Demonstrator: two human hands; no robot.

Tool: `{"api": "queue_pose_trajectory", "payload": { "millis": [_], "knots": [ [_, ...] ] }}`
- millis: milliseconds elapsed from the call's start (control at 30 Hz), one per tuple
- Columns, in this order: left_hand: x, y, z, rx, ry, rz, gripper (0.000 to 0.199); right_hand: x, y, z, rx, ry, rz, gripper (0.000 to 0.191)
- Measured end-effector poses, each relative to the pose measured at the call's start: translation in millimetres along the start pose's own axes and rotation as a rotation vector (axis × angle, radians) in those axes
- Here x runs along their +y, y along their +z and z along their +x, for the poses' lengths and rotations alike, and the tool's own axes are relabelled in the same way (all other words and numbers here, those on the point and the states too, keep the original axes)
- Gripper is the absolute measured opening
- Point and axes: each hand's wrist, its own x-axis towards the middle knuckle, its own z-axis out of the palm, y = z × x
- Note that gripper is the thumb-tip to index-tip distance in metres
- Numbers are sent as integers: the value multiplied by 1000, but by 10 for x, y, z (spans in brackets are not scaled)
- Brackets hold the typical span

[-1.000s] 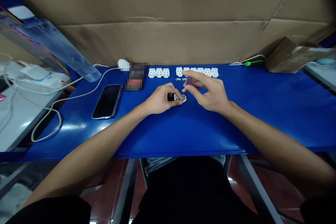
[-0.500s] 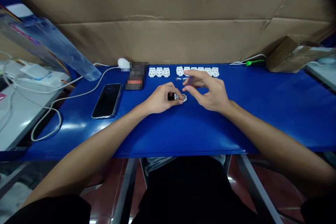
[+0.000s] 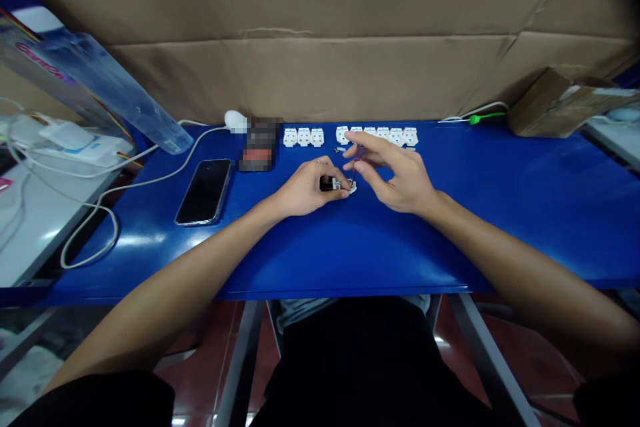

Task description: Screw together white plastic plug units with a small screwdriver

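Right hand [image 3: 400, 177] leftward; pink bottle lettering [image 3: 40, 61]

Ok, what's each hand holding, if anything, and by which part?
Right hand: a slim, purple-handled screwdriver-like tool, by its handle. Left hand: a small white plastic piece; its gripped part is mostly hidden.

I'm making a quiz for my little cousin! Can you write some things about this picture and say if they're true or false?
1. A phone lies on the table. True.
2. The table is red. False: it is blue.
3. The left hand has its fingers on a small white part. True.
4. The right hand is empty. False: it holds a purple-handled tool.
5. Three white pieces make up the group nearer the phone. True.
6. The phone is right of both hands. False: it is left of them.
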Motion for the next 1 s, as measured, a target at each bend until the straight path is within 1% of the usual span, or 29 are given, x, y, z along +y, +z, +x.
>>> {"api": "queue_pose_trajectory", "payload": {
  "millis": [67, 233, 300, 367, 500, 567, 667, 800, 900, 933, 1000],
  "knots": [
    [-3, -1, 1, -3, 1, 8, 11, -23, -6, 3, -25, 16, 32, 55],
    [-23, 9, -3, 3, -10, 0, 11, -52, 2, 34, 94, -35, -45, 46],
    [-32, 11, -5, 9, -7, -2, 12, -43, 8, 37, 112, -44, -54, 45],
    [-36, 9, -6, 9, -8, -4, 12, -27, 8, 29, 81, -34, -29, 46],
    [-35, 3, -6, -11, -15, -11, 13, 17, -12, 0, -87, 54, 96, 52],
    [-32, 2, -4, -26, -13, -19, 14, 35, -21, -8, -121, 90, 150, 52],
    [-26, 2, -4, -15, -19, -11, 12, 45, -18, -14, -81, 130, 189, 47],
    [-14, -1, -9, -5, -21, 2, 10, 19, 7, -12, 34, 156, 151, 44],
    [-11, -3, -13, -5, -19, -4, 10, -10, 15, 2, 92, 110, 59, 43],
    [-12, -3, -13, -1, -20, -5, 10, -19, 12, 8, 91, 79, 35, 43],
    [-16, -3, -13, 7, -17, -6, 11, -31, -4, 22, 48, 21, 7, 43]
  ]
}}
